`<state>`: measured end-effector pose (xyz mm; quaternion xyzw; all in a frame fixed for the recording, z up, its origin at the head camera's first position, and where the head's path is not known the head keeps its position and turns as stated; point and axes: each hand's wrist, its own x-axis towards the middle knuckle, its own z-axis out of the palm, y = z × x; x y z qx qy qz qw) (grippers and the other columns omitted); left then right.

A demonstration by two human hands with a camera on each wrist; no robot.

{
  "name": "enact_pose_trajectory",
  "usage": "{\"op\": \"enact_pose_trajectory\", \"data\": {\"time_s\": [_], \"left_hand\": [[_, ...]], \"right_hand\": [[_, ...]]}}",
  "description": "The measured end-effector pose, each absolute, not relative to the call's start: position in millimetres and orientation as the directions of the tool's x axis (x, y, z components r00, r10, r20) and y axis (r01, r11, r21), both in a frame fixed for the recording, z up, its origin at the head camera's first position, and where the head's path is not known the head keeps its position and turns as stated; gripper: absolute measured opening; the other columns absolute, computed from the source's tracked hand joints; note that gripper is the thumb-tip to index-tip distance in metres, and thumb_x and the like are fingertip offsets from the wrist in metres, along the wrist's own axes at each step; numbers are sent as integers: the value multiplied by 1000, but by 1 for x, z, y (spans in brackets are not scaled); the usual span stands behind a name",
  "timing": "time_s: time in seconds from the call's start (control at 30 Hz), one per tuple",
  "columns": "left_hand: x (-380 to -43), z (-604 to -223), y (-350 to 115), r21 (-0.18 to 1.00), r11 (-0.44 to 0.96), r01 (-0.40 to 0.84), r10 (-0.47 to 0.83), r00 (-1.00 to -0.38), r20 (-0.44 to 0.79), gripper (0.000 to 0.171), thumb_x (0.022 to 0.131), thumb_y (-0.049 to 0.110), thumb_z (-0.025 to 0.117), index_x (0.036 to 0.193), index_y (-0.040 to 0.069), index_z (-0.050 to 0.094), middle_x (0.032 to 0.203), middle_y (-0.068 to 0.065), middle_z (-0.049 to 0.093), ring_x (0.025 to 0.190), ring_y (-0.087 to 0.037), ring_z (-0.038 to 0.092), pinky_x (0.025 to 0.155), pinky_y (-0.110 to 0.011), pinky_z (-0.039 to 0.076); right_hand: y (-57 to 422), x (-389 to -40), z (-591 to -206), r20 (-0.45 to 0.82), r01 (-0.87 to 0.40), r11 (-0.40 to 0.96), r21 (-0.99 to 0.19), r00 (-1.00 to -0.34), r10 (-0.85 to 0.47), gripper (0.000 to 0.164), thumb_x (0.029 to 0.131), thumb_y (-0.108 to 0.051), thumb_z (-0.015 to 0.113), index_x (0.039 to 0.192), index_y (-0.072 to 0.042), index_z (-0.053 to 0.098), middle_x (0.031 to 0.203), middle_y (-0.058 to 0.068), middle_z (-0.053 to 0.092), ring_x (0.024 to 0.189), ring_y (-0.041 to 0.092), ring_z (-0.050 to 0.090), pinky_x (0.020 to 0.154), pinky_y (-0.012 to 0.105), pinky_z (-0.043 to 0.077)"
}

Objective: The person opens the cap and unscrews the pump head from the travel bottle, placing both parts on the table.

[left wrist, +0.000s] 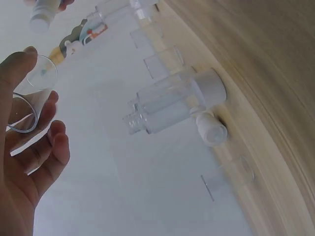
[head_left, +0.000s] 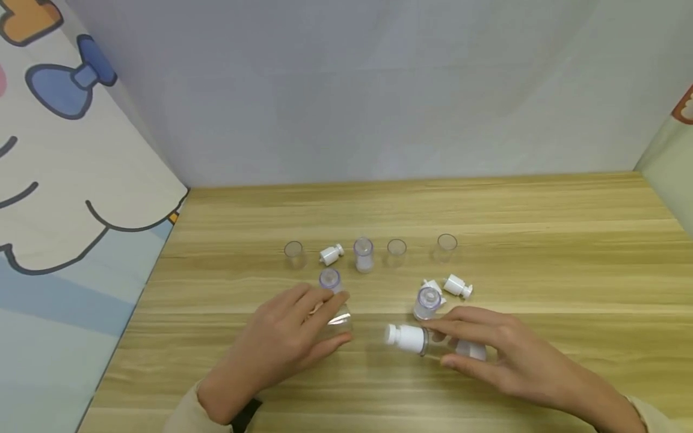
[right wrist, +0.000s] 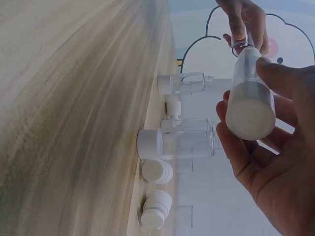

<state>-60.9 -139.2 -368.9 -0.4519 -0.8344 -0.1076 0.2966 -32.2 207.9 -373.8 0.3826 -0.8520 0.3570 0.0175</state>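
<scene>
My left hand (head_left: 295, 328) pinches a clear plastic cap (left wrist: 42, 88), a short tube, between thumb and fingers above the table. In my right hand (head_left: 495, 349) lies a clear pump bottle (right wrist: 249, 101) with a white base, gripped round its body. Its white pump head (head_left: 406, 338) is on the neck and points left toward the cap; the two are apart. Just behind my right hand stands an open-necked bottle (head_left: 428, 302). Another open-necked bottle (head_left: 330, 279) stands behind my left hand, partly hidden by it.
Farther back is a third open-necked bottle (head_left: 364, 255). Clear caps stand at left (head_left: 295, 255), middle (head_left: 396, 252) and right (head_left: 446, 248). Loose white pump heads (head_left: 331, 254) lie on the wooden table (head_left: 271, 210), two of them (head_left: 458, 286) at the right. A pale cloth wall (head_left: 379, 108) rises behind.
</scene>
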Motion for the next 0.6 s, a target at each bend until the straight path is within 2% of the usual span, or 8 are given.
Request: {"op": "enact_pose_trajectory", "data": {"time_s": [0.17, 0.33, 0.43, 0.6], "left_hand": [[-60, -362, -144, 58, 552, 832, 651, -473, 594, 47, 109, 42, 53, 131, 5, 70, 101, -6, 61, 76, -12, 56, 62, -21, 52], [-61, -360, -150, 86, 574, 814, 630, -506, 589, 45, 110, 39, 51, 135, 5, 68, 103, -9, 61, 79, -14, 59, 62, -22, 54], [-62, -360, -153, 86, 594, 800, 615, -520, 593, 44, 109, 39, 52, 130, 5, 70, 107, -11, 64, 82, -15, 62, 65, -25, 56], [-64, -360, -159, 93, 606, 790, 597, -530, 602, 41, 108, 39, 54, 112, 0, 68, 111, -14, 67, 93, -22, 68, 78, -30, 62]], "right_hand": [[212, -32, -372, 299, -650, 432, -626, -711, -637, 57, 86, -10, 85, 138, -24, 67, 123, -16, 69, 95, -3, 62, 82, 12, 51], [215, -31, -371, 325, -645, 384, -661, -707, -628, 58, 87, -5, 83, 139, -23, 66, 122, -16, 69, 96, 0, 63, 83, 14, 51], [217, -30, -372, 304, -615, 397, -681, -730, -612, 59, 87, -4, 82, 139, -25, 65, 121, -18, 69, 98, -1, 63, 85, 14, 51], [221, -29, -374, 303, -600, 417, -683, -752, -585, 60, 85, -2, 84, 138, -26, 66, 123, -19, 70, 103, 0, 65, 94, 11, 50]]}}
